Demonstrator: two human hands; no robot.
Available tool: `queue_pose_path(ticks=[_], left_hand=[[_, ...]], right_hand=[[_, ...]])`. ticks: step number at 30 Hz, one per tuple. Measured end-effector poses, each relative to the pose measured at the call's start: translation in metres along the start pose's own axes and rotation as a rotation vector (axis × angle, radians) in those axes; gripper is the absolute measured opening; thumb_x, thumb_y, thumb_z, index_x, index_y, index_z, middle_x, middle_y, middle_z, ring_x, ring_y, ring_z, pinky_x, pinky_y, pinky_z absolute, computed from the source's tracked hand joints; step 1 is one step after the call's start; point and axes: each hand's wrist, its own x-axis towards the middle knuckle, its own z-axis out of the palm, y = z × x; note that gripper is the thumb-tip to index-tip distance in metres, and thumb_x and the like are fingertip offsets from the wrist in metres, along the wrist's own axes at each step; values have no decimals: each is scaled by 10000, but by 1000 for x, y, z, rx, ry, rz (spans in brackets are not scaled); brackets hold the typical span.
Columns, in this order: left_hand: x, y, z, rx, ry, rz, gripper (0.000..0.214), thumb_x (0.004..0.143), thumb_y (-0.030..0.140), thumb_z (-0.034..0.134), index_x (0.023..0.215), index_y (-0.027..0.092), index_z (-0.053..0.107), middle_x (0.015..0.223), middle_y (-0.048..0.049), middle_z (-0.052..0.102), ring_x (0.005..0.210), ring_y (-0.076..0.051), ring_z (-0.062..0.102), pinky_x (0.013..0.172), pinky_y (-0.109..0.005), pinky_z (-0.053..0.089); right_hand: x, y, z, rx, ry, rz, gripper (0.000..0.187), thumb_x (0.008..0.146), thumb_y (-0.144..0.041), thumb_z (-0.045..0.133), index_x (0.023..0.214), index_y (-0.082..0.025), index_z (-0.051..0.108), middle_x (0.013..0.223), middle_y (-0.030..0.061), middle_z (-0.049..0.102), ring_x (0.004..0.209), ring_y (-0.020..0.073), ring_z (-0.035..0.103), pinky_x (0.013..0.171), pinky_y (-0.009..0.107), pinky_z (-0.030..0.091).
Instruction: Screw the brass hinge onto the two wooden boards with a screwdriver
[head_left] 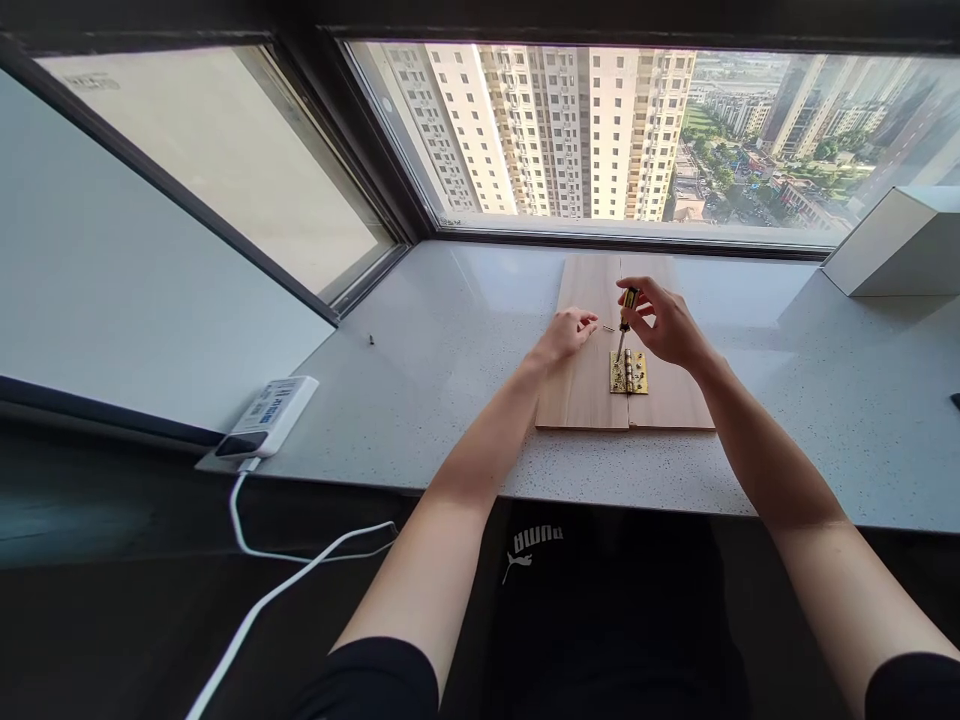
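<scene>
Two light wooden boards lie side by side on the speckled grey stone counter (787, 440), the left board (577, 390) and the right board (675, 400) meeting along a centre seam. A brass hinge (628, 372) lies across that seam, with dark screw heads in it. My right hand (664, 322) grips a yellow-and-black screwdriver (628, 310) upright, its shaft tip at the hinge. My left hand (566, 335) rests over the left board, fingers curled. A tiny metal screw (607, 328) sits just beyond those fingertips.
A white power bank (270, 415) with a white cable (240, 540) sits at the counter's left edge. A small dark screw (371, 340) stands further back. A white box (892, 240) occupies the far right. A window runs along the back.
</scene>
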Motion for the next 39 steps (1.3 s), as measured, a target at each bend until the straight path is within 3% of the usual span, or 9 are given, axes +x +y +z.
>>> queue_pose_path(ticks=[7, 15, 26, 30, 35, 39], left_hand=[[-43, 5, 1, -129, -22, 71, 282, 1128, 265, 695, 1324, 157, 867, 1285, -146, 838, 1116, -248, 781, 1059, -402, 662], [-48, 18, 16, -187, -146, 148, 259, 1047, 193, 724, 1230, 168, 905, 1223, -131, 833, 926, -202, 715, 937, -388, 657], [-44, 14, 24, -208, -148, 275, 140, 1019, 173, 806, 1089, 165, 927, 1057, -109, 825, 884, -197, 695, 859, -351, 618], [-43, 13, 27, -210, -112, 286, 151, 1023, 143, 793, 1064, 179, 935, 1028, -100, 836, 891, -199, 715, 879, -347, 623], [-42, 11, 28, -211, -112, 288, 139, 1015, 149, 798, 1052, 174, 929, 1038, -107, 846, 908, -211, 730, 862, -350, 628], [-40, 10, 29, -208, -118, 290, 119, 1015, 177, 806, 1041, 173, 923, 1030, -105, 845, 876, -207, 721, 851, -356, 630]], right_hand=[[-1, 3, 4, -21, 7, -3, 350, 1083, -320, 600, 1422, -275, 677, 1186, 94, 828, 1032, 256, 800, 913, 473, 749], [-3, 0, 5, -57, 3, 7, 345, 1076, -323, 593, 1404, -279, 691, 1186, 86, 833, 1021, 250, 807, 911, 453, 753], [-5, 0, 8, -36, -26, -130, 319, 1107, -279, 628, 1417, -282, 706, 1171, 67, 826, 972, 223, 797, 873, 418, 751], [-5, -2, 13, -41, 53, -101, 284, 1132, -376, 688, 1385, -297, 787, 1263, 76, 787, 958, 206, 780, 845, 404, 756], [-4, -6, 19, -63, 247, -52, 165, 1125, -389, 759, 1162, -286, 882, 1061, 50, 723, 877, 192, 744, 754, 374, 709], [-5, -4, 24, -64, 310, 7, 192, 1111, -428, 777, 1218, -285, 847, 1019, 37, 786, 863, 205, 767, 828, 422, 720]])
